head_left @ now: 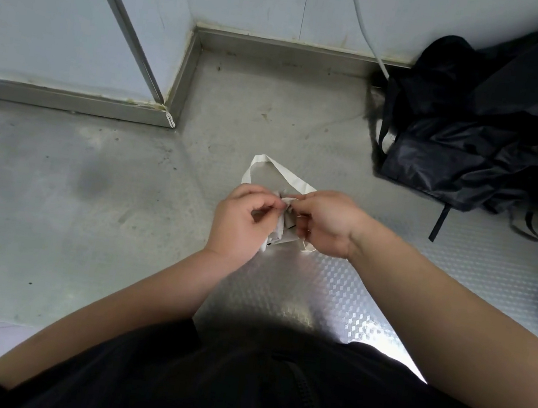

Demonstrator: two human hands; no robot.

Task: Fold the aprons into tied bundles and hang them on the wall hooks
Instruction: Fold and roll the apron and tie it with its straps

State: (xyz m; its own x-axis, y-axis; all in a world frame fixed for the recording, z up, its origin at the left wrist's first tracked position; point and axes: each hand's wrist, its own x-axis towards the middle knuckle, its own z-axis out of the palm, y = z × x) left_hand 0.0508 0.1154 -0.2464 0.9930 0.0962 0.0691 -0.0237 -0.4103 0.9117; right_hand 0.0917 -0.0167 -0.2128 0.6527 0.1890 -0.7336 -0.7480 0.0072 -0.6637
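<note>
A small white apron bundle (279, 231) is held between both hands above the grey floor. My left hand (241, 220) grips its left side with thumb and fingers pinched at the top. My right hand (325, 222) pinches the top from the right. A white strap loop (277, 168) sticks out beyond the hands, away from me. Most of the bundle is hidden behind my fingers. A heap of black aprons (492, 131) with loose black straps lies on the floor at the upper right.
Pale blue wall panels (62, 19) with a metal skirting (282, 48) form a corner ahead. A grey cable (365, 23) runs down the wall beside the black heap. Embossed metal flooring (317, 290) lies under my arms.
</note>
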